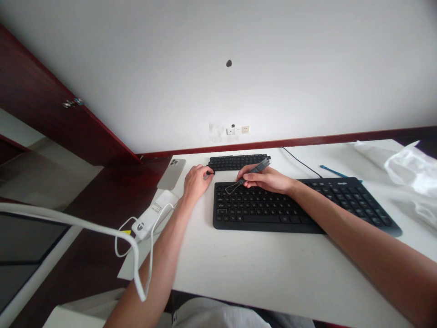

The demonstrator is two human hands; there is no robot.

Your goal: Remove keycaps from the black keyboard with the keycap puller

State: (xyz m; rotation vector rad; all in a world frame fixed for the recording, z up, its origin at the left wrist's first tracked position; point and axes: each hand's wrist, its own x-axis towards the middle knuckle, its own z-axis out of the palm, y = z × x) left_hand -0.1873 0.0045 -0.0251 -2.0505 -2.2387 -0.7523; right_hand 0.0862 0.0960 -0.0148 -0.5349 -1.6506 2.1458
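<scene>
My right hand (pixel 261 178) is closed around a keycap puller (pixel 260 166) with a grey handle and thin wire loops. The loops reach down over the upper left keys of a black keyboard (pixel 259 218), which lies flat in front of me. Behind it sits a block of black keycaps (pixel 239 162) in tight rows. At the near left corner of that block, my left hand (pixel 197 182) pinches a small black keycap (pixel 210 173), partly hidden by the fingers.
Left of my hand lie a phone (pixel 171 173) and a white power strip (pixel 155 214) with a looping white cable (pixel 112 231). A blue stick tool (pixel 332 171) and a clear plastic bag (pixel 406 168) rest on the white table (pixel 252 269) at the right. A black cord (pixel 300 161) runs behind the keyboard.
</scene>
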